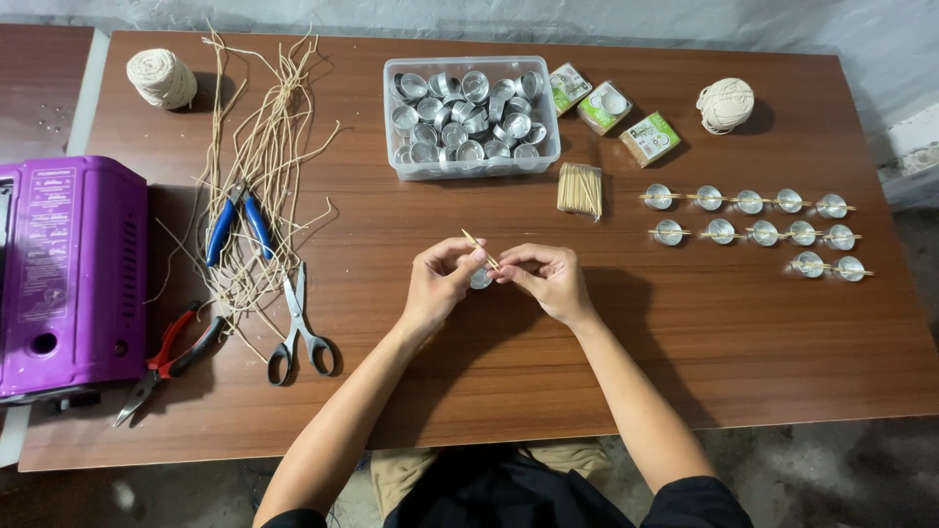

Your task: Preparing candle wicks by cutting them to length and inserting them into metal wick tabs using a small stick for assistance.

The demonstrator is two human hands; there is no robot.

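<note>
Head view, looking straight down on a dark wood-grain table [489, 372]. Both hands meet in the middle: the left hand [437, 284] and right hand [548, 281] have their fingertips pressed together, pinching a thin wooden stick [478, 247] that pokes up at an angle, with a small shiny metal cup [480, 280] tucked between them, mostly hidden, just above the tabletop.

Behind the hands sits a clear plastic tub [473, 162], rectangular with rounded corners, piled loosely with more of those silvery cups. Just right of it lies a neat bundle of pale sticks [580, 188], then three small greenish packets [606, 110] and a ball of cream twine [725, 104].

Off to the right, finished-looking cups with sticks laid across them [758, 217] line up in three rows.

Left side: a messy spread of waxy tan strands [256, 147], blue-handled pliers [235, 223], steel scissors [300, 328], red-handled pliers [166, 358], another twine ball [161, 77] and a glossy purple box-shaped appliance [64, 264].
</note>
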